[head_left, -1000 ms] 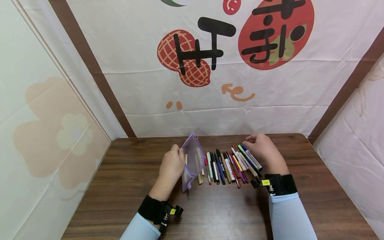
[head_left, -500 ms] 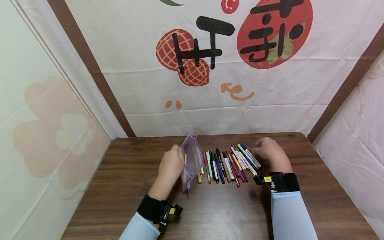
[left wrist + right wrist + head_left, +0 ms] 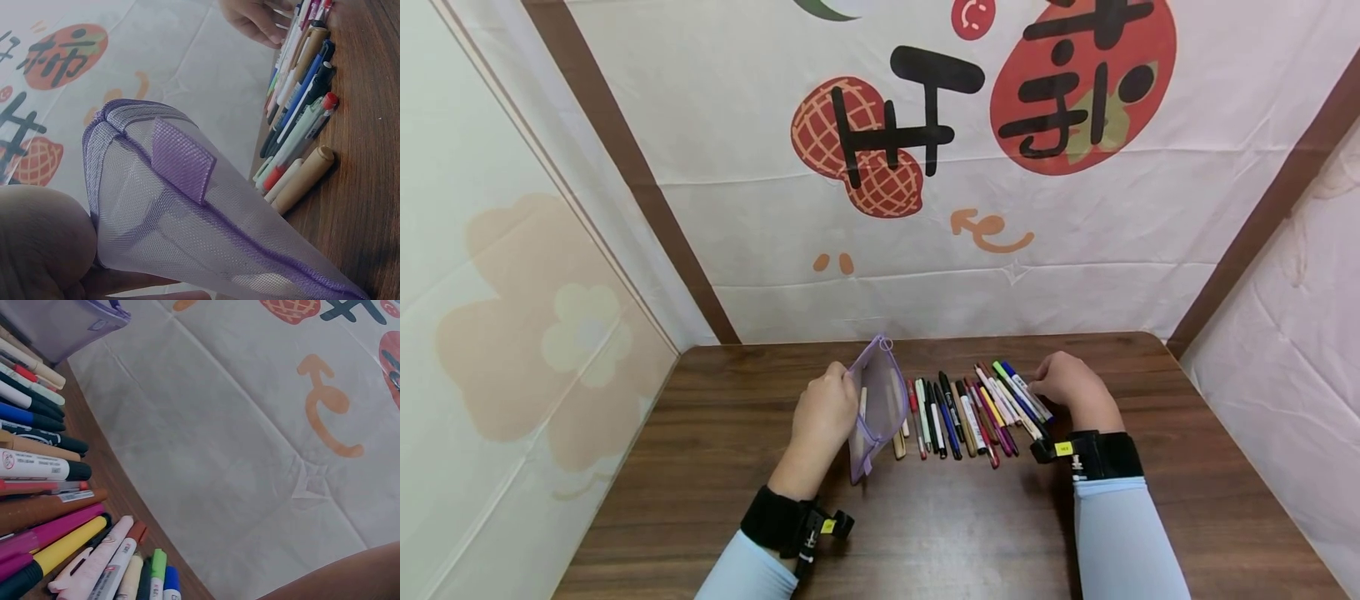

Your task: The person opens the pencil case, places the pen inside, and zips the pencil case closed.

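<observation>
My left hand (image 3: pixel 826 407) grips the side of a purple mesh zip pouch (image 3: pixel 880 396) that stands upright with its mouth spread. Something pale shows inside through the mesh. To the pouch's right, a row of pens and markers (image 3: pixel 958 417) lies side by side on the table. My right hand (image 3: pixel 1070 385) is at the row's right end, fingers extended beside the blue-capped marker (image 3: pixel 1022 383); whether they touch it is hard to see. A light brown marker (image 3: pixel 306 178) lies closest to the pouch in the left wrist view. Most of the right hand is outside its own wrist view.
The brown wooden table (image 3: pixel 955 533) ends at a white printed cloth (image 3: pixel 760 233) hanging behind it. Another pale cloth (image 3: pixel 1285 333) hangs on the right, and a flower-printed one (image 3: pixel 512 350) on the left.
My right hand drew back rightward from the marker tops, then shifted slightly left toward the rightmost markers. The left hand and pouch have barely moved.
</observation>
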Motion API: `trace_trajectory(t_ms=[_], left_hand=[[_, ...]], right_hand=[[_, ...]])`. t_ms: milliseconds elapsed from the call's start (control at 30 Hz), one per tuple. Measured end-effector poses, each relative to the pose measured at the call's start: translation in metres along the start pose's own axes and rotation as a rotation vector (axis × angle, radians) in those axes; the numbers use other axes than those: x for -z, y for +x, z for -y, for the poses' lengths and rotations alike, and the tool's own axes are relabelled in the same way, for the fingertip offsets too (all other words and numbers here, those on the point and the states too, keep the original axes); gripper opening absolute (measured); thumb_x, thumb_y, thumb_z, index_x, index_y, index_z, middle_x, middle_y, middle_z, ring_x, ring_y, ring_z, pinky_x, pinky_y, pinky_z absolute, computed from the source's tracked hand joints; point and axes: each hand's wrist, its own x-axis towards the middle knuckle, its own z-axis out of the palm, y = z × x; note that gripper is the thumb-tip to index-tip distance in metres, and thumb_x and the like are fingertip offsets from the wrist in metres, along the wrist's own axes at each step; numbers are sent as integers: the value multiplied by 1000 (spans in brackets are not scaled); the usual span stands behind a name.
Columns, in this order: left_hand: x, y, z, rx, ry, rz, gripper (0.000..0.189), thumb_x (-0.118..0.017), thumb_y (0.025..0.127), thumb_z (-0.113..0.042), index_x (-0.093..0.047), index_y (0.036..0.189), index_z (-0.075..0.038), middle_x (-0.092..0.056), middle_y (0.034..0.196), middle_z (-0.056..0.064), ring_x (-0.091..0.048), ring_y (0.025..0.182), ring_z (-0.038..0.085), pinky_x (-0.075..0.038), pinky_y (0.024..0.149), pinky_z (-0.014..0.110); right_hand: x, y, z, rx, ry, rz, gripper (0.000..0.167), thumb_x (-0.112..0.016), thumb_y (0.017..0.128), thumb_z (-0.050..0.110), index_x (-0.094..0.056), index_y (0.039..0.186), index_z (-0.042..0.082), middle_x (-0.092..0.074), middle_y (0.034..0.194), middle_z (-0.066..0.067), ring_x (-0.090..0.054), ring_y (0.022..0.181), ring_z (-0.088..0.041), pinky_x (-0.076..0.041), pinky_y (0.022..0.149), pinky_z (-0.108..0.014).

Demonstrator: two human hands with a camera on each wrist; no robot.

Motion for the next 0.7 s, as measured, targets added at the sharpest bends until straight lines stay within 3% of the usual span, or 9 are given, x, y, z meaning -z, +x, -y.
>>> trace_trajectory(t_ms=[200, 467, 700], left_hand=[[2, -1, 1, 4, -15, 11, 37, -44, 121, -25, -67, 126, 4, -72, 82, 16, -64, 61, 26, -51, 53, 38], [2, -1, 1, 4, -16, 17, 38, -42, 121, -25, -66, 129, 3, -70, 81, 14, -63, 60, 26, -49, 52, 36], [4, -2, 1, -5, 3, 0, 37, -44, 120, -24, -68, 127, 4, -74, 85, 18, -67, 63, 29, -53, 55, 41]], right_hand=[[-5, 6, -1, 26, -12, -1, 28, -79, 106, 22, -77, 116, -4, -78, 108, -20, -71, 92, -30, -62, 86, -50], [-4, 5, -1, 54, 14, 14, 27, -77, 106, 16, -79, 123, -6, -80, 116, -23, -74, 96, -30, -64, 91, -52], [-6, 2, 5, 61, -4, 33, 24, -78, 103, 14, -82, 120, -4, -81, 112, -20, -74, 94, -28, -65, 87, -50]])
